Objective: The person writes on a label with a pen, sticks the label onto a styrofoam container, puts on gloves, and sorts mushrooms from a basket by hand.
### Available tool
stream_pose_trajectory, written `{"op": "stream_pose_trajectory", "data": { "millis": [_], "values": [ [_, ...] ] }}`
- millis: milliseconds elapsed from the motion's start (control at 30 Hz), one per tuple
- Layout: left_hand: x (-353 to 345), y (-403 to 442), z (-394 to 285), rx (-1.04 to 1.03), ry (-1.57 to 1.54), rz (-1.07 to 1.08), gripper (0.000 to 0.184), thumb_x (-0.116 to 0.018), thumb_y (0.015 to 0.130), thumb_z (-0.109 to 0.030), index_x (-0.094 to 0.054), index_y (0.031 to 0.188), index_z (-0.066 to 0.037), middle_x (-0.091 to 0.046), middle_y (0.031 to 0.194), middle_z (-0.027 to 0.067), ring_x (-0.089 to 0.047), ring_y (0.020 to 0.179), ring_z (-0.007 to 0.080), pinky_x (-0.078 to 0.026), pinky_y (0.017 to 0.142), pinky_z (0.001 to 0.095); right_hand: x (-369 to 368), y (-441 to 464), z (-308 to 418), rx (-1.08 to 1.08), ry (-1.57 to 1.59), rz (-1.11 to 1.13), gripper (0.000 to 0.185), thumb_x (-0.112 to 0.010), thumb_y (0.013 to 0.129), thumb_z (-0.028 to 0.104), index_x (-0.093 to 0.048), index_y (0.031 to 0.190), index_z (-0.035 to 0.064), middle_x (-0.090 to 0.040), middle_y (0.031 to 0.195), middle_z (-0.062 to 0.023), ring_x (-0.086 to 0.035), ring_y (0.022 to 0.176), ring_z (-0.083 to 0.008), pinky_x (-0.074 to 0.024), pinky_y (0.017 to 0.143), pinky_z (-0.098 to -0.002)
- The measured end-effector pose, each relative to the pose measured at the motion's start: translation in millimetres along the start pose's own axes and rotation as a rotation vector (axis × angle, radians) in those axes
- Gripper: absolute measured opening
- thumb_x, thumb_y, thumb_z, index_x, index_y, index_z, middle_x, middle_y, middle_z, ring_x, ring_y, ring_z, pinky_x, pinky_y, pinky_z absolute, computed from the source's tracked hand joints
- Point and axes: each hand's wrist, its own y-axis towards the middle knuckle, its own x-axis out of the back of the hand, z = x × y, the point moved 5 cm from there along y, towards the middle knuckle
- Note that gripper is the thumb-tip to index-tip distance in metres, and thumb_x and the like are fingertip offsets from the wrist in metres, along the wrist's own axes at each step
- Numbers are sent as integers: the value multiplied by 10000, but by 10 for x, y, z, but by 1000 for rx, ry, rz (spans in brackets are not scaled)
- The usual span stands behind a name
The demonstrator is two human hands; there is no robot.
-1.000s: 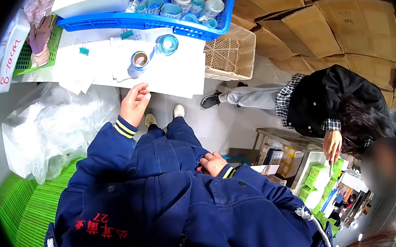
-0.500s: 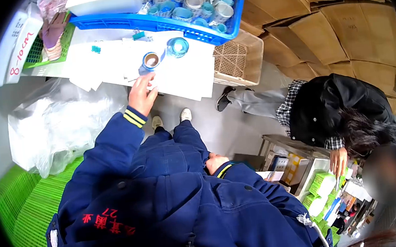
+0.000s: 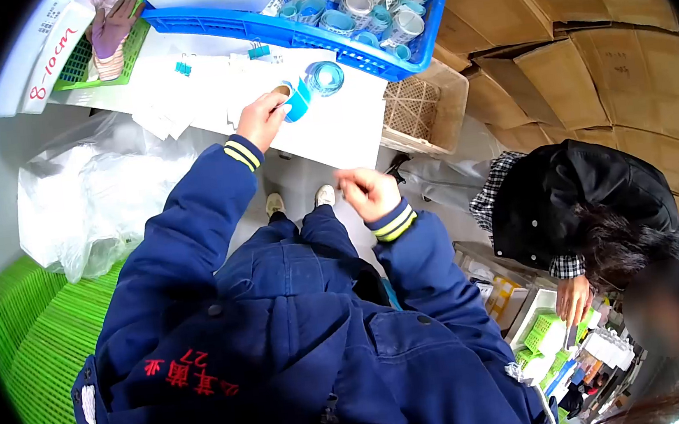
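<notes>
My left hand (image 3: 264, 120) is closed on a blue label roll (image 3: 297, 100) with a brown core, tilted just above the white table (image 3: 339, 133). Just beyond it stands another roll, a pale blue one (image 3: 325, 78). My right hand (image 3: 371, 195) hovers short of the table's near edge, thumb and bent fingers apart, with nothing visible in it. Teal binder clips (image 3: 259, 51) lie on white papers behind the held roll.
A blue basket (image 3: 253, 24) of label rolls stands at the back, beside a green basket (image 3: 76, 64) with a glove (image 3: 113, 30). A beige crate (image 3: 449, 109) and cardboard boxes (image 3: 621, 58) are on the right. A co-worker in black (image 3: 586, 194) bends nearby.
My left hand has taken hold of the blue roll and tilted it off the table. My right hand has come up from my lap toward the table edge.
</notes>
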Motion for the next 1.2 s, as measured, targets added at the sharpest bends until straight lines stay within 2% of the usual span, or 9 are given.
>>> {"op": "stream_pose_trajectory", "data": {
  "millis": [33, 167, 300, 333, 500, 567, 833, 967, 1200],
  "values": [
    [-17, -69, 49, 218, -341, 77, 189, -561, 872, -101, -570, 1033, -4, -601, 826, 61, -580, 700, 113, -491, 643, 252, -25, 90, -26, -103, 102, -60, 163, -545, 854, 19, -626, 987, -27, -635, 773, -50, -576, 672, -90, -480, 627, -228],
    [135, -349, -327, 172, -572, 162, 147, -533, 894, -103, -553, 983, 12, -582, 797, 45, -574, 709, 92, -498, 641, 229, -134, 276, 53, -58, 325, -295, 224, -587, 856, 42, -593, 1070, -24, -618, 892, -49, -559, 789, -70, -468, 663, -209],
    [211, -547, -448, 127, -557, 152, 149, -546, 895, -156, -572, 894, -10, -571, 745, 29, -547, 667, 80, -470, 619, 216, -168, 296, 422, 277, -118, -412, 367, -702, 750, 47, -593, 1099, 12, -587, 1013, -91, -560, 809, -133, -472, 672, -231],
    [221, -577, -478, 110, -540, 143, 147, -554, 891, -154, -581, 894, -10, -567, 751, 22, -537, 660, 76, -460, 615, 208, -163, 297, 530, 355, -256, -421, 437, -743, 691, 52, -592, 1100, 15, -575, 1028, -121, -559, 827, -207, -471, 712, -277],
    [222, -642, -562, 54, -480, 91, 127, -587, 865, -130, -610, 888, -7, -549, 765, 11, -506, 658, 70, -422, 596, 200, -227, 332, 675, 440, -386, -411, 449, -756, 648, 101, -594, 1058, 16, -562, 1021, -124, -504, 882, -284, -444, 755, -357],
    [258, -640, -654, -151, -267, 59, 118, -608, 840, -103, -618, 884, 6, -539, 767, 20, -497, 670, 73, -401, 586, 216, -260, 363, 683, 482, -424, -395, 471, -755, 655, 126, -580, 1074, 0, -565, 1036, -132, -507, 884, -290, -443, 761, -373],
    [290, -699, -891, -268, -172, 114, 86, -602, 810, -68, -606, 872, -8, -512, 768, 62, -483, 679, 140, -389, 606, 253, -248, 353, 630, 417, -364, -372, 530, -759, 658, 142, -570, 1133, 1, -659, 882, -79, -571, 808, -241, -448, 753, -347],
    [304, -701, -959, -279, -127, 117, 76, -612, 791, -59, -609, 852, -14, -510, 751, 65, -486, 666, 157, -394, 593, 262, -217, 319, 703, 351, -383, -307, 557, -728, 688, 38, -519, 1202, -13, -665, 903, -126, -616, 852, -251, -485, 763, -316],
    [320, -745, -1167, -341, -16, 39, 91, -630, 763, -91, -621, 826, -27, -556, 763, 106, -547, 679, 250, -435, 585, 315, -236, 220, 833, 436, -473, -353, 589, -713, 665, 115, -508, 1206, 1, -649, 891, -74, -572, 815, -249, -464, 720, -347]
  ]
}}
